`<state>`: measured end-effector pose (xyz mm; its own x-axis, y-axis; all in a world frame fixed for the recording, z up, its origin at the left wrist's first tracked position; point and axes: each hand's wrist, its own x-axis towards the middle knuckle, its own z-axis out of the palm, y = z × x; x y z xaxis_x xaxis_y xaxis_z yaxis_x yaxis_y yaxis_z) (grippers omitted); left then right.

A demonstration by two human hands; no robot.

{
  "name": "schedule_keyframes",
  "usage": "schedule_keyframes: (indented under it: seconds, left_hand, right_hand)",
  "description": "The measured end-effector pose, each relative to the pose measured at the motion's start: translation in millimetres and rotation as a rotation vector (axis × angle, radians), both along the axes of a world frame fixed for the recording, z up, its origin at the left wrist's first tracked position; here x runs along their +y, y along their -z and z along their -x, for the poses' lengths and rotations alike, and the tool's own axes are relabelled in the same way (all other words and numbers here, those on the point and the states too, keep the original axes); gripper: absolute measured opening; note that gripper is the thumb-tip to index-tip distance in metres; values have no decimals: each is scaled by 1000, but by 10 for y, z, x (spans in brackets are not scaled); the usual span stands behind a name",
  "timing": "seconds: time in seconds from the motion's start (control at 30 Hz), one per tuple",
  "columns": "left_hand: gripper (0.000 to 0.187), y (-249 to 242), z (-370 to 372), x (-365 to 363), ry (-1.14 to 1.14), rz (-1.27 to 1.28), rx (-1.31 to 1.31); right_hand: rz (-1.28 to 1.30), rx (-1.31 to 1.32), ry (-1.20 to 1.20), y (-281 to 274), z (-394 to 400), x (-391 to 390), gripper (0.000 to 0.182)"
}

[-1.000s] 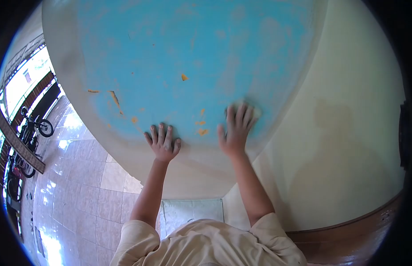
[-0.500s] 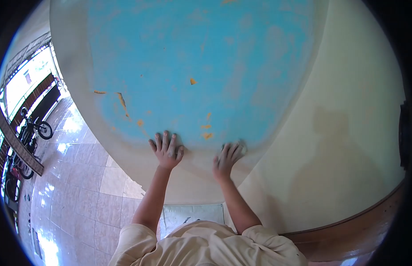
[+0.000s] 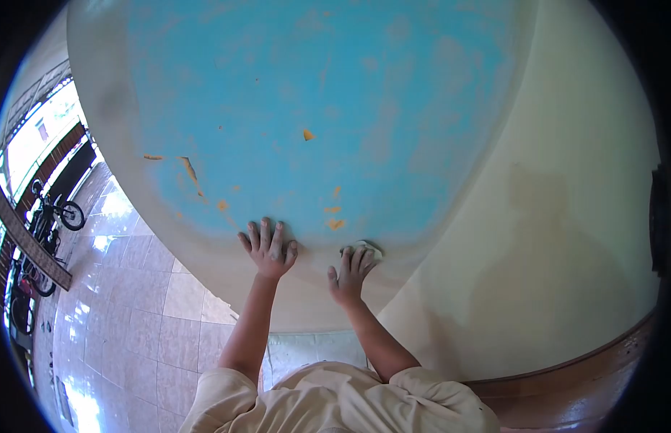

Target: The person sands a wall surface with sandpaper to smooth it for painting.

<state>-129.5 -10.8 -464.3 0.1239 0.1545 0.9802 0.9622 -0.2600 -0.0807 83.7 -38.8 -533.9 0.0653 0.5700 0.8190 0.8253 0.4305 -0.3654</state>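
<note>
Both hands press against the blue wall (image 3: 314, 86). The left hand (image 3: 269, 249) lies flat with fingers spread, grasping nothing, just below the orange chips (image 3: 334, 216). The right hand (image 3: 350, 270), just right of it, pins a small pale pad (image 3: 370, 247) under its fingertips at the wall's lower blue edge.

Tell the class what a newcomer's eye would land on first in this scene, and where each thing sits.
The big blue painted surface, pocked with orange chips, fills the upper middle. At its lower edge both hands press on it: the left hand flat with fingers spread, the right hand over a small pale pad. Far left, bicycles stand on a glossy tiled floor.
</note>
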Motion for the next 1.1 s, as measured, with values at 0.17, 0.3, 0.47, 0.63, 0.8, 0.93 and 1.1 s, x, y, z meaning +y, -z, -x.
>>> schedule_keyframes:
  seconds: [0.17, 0.3, 0.47, 0.63, 0.8, 0.93, 1.1]
  left_hand:
    - [57, -21, 12, 17, -5, -22, 12]
    - [58, -29, -24, -15, 0, -12, -11]
    - [58, -28, -13, 23, -12, -38, 2]
    - [56, 41, 13, 39, 7, -36, -17]
    - [61, 50, 40, 18, -26, -9, 38]
    - [64, 66, 29, -17, -19, 58, 12]
    - [65, 15, -130, -94, 35, 128, -79]
  right_hand:
    - [-64, -78, 27, -1366, -65, 74, 61]
    - [-197, -96, 41, -2261, -188, 118, 59]
    - [-97, -206, 42, -1128, -200, 145, 63]
    - [138, -254, -18, 172, -161, -166, 63]
    - [-10, -193, 33, -795, -236, 76, 62]
    - [-165, -120, 53, -2107, -433, 220, 58]
    - [-175, -283, 153, -1302, -615, 320, 63]
